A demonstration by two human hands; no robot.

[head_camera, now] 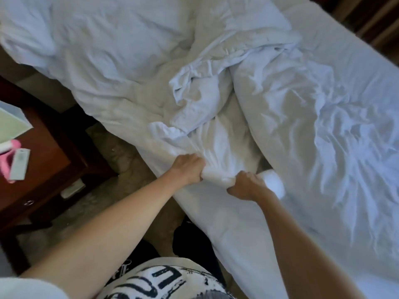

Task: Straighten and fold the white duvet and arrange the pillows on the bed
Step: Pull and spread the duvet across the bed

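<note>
The white duvet (269,100) lies crumpled across the bed (248,238), bunched in a heap at the middle. My left hand (189,168) grips a gathered edge of the duvet near the bed's near side. My right hand (246,185) is closed on the same edge a little to the right, so the cloth is stretched between both fists. A white pillow (103,39) rests at the upper left, at the head of the bed. Wrinkled fabric spreads over the right half.
A dark wooden nightstand (43,152) stands at the left, with a white remote (19,167), a pink object (6,162) and a pale box on it. Carpeted floor (116,169) runs between nightstand and bed. Dark wood furniture shows at the top right.
</note>
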